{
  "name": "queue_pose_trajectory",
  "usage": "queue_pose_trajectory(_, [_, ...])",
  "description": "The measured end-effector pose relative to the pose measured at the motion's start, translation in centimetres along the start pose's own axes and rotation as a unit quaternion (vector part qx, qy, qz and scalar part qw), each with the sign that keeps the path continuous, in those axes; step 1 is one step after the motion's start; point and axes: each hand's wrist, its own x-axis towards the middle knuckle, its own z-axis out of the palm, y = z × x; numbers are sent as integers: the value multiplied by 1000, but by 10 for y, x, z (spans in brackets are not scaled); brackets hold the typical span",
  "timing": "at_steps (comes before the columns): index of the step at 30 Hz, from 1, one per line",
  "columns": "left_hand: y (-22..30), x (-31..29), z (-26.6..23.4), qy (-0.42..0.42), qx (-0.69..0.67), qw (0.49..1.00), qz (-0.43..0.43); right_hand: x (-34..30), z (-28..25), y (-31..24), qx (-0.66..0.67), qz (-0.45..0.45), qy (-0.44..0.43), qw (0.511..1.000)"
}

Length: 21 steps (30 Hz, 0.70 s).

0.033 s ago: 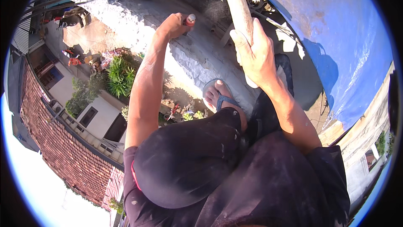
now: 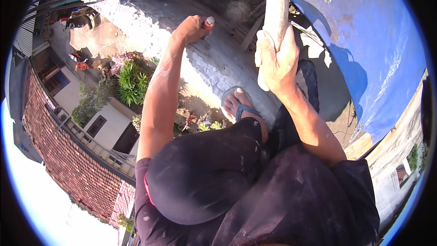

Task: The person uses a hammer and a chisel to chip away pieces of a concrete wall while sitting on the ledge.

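Observation:
My left hand is closed round the red handle of a chisel, whose metal-capped end points up. The chisel's blade is hidden below my fist, against the top of a rough whitish wall. In my right hand is a hammer, gripped by its thick pale wooden handle. Its head is raised to the upper edge of the view and mostly cut off. The hammer is apart from the chisel, to its right.
My sandalled foot rests on the wall top. A blue sheet spreads at the right. Left of the wall, far below, lie a yard with green plants and a house with a tiled roof. Planks lie in the shade beyond the wall.
My right hand has shifted slightly right and down with the hammer, and the hammer's head has moved right, partly out of view. My left hand and the chisel have hardly moved.

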Motion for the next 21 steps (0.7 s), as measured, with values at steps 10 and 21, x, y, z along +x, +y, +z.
queue_pose_trajectory(10, [5, -7, 3, 0, 27, 1000, 5, -14, -12, 19, -116, 53, -129, 983])
queue_pose_trajectory(21, [-9, -2, 13, 18, 66, 998, 9, -14, -10, 36, -172, 46, -165, 970])
